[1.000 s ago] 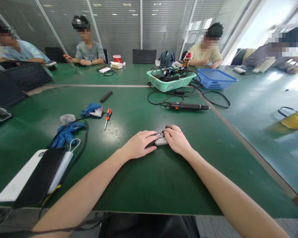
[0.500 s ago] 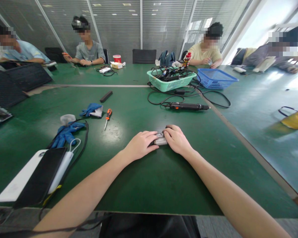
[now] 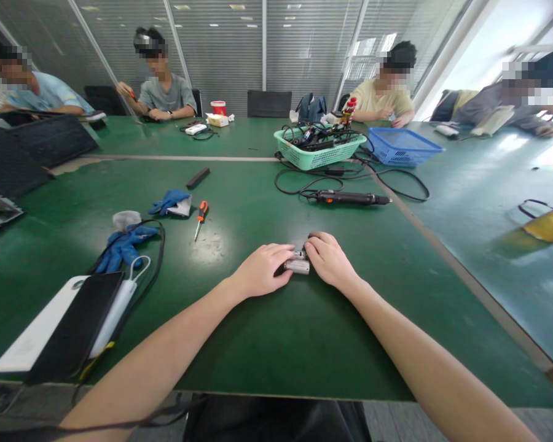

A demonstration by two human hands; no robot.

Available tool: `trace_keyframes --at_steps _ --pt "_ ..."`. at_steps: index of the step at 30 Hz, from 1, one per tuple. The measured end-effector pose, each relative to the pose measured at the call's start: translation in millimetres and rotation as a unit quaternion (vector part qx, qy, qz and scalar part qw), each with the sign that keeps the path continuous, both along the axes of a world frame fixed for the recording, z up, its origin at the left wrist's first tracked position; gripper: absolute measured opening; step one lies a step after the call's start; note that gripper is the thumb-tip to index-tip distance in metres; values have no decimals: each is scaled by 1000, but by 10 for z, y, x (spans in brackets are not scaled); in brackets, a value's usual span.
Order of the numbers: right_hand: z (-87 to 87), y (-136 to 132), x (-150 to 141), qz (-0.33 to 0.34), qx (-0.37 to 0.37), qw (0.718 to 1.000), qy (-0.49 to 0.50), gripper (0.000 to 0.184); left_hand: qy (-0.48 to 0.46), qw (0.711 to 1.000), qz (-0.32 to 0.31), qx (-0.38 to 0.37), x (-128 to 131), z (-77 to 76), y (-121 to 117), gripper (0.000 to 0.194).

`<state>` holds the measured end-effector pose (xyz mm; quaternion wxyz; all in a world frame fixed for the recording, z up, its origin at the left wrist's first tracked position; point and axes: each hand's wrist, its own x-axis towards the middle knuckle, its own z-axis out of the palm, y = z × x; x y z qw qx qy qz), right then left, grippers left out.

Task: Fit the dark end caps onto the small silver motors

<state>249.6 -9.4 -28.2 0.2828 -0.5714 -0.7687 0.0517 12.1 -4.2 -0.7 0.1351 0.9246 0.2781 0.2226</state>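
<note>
Above the green table point(image 3: 239, 344), my left hand point(image 3: 265, 270) is wrapped round a silver cylindrical part point(image 3: 297, 267) with a dark end, its fingers over the top and its thumb along the near side. A second, thinner silver piece point(image 3: 298, 254) lies alongside it, partly under my fingers. My right hand point(image 3: 329, 258) is closed just to the right, over a dark piece point(image 3: 312, 235) that shows only at the fingertips. A narrow gap separates my right hand from the larger cylinder. What exactly these parts belong to is too covered to tell.
An orange-handled screwdriver point(image 3: 201, 215), blue gloves point(image 3: 126, 245) and phones point(image 3: 76, 331) lie left. Beyond my hands are a black electric screwdriver point(image 3: 350, 197), a green basket point(image 3: 313, 159) of cabled tools and a blue basket point(image 3: 405, 147). Several people sit around the table.
The silver cylinder and my right hand have come slightly apart, so a small gap shows between them. At the back left, a co-worker's hand with an orange item has risen.
</note>
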Motion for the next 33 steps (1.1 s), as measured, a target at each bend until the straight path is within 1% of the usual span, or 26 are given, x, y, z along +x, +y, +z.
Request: trace_keyframes --at_steps 13,24,33 --pt "-18 1 -3 4 1 1000 6 37 11 1000 -3 -15 -21 4 1 30" --pt "-45 9 -7 -1 0 1000 -1 39 21 1000 8 0 -6 22 1 31" --pt "-36 1 -6 5 2 1000 -12 40 21 1000 19 9 2 5 -10 31"
